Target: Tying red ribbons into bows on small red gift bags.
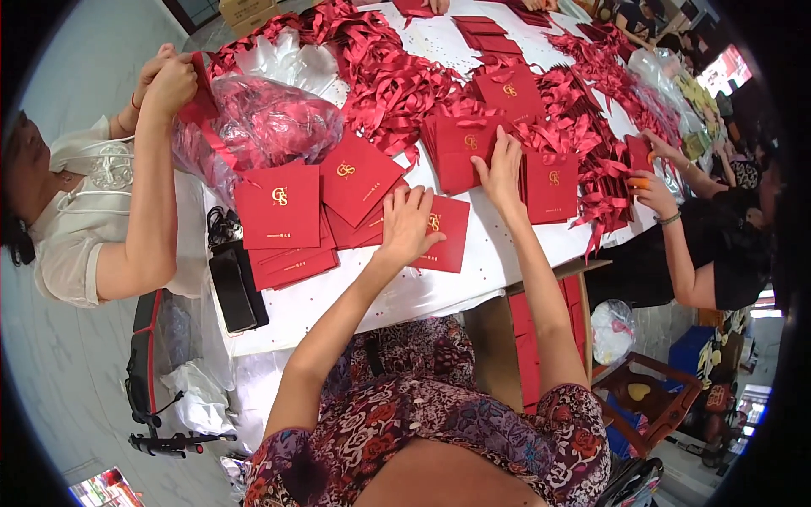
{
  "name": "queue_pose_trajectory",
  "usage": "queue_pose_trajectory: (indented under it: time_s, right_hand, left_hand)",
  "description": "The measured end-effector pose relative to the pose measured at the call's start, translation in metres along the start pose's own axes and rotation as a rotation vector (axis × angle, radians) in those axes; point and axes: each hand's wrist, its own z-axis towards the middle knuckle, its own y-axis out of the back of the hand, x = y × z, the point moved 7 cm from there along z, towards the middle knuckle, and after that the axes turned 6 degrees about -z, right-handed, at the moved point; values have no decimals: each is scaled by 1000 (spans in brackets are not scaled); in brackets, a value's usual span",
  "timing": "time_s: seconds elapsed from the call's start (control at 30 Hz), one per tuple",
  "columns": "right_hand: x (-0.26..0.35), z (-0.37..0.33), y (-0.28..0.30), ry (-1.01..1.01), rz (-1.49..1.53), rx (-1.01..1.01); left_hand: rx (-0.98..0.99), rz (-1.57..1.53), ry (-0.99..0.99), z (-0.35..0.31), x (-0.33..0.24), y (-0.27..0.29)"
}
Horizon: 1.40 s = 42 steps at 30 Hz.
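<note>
My left hand (pixel 409 226) lies with its fingers spread on a flat red paper gift bag (pixel 452 241) with a gold emblem. My right hand (pixel 505 173) reaches further forward, fingers stretched out. Its thumb touches the front of a row of upright red gift bags (pixel 467 144); its fingers lie along the row's right edge. Just right of that hand stands another upright red gift bag (pixel 552 188). Beyond my left hand are a tilted red gift bag (pixel 359 176) and a loose pile topped by another gift bag (pixel 279 211).
Red ribbons (pixel 393 84) heap across the white-covered table (pixel 338 308). A phone (pixel 232 287) lies at its left edge. Plastic-wrapped red material (pixel 274 114) sits far left. People work on both sides. An open carton (pixel 490 346) of red items stands below the front edge.
</note>
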Motion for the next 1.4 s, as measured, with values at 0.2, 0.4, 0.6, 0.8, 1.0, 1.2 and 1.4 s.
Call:
queue_pose_trajectory:
  time_s: [0.2,0.4,0.6,0.8,1.0,1.2,1.4]
  right_hand:
    - [81,2,19,310,143,-35]
    - [119,-19,-77,392,-43,320]
    - [113,-21,-87,313,-129,394]
    - [105,-6,-8,90,427,209]
    - [87,-34,89,-60,785,266]
    - [47,-71,151,-177,1578,196]
    - [53,-97,131,-321,1146,604]
  left_hand:
    - [-76,-67,85,-33,-11,1]
    - [-159,-105,95,-42,-5,-1]
    - [-176,-123,127,-49,5,-3]
    - [-167,-142,117,-46,2,-1]
    - [-173,-139,98,-50,-1,4]
    - [-118,-303,122,-53,9,-2]
    - [-23,-332,160,-49,8,-6]
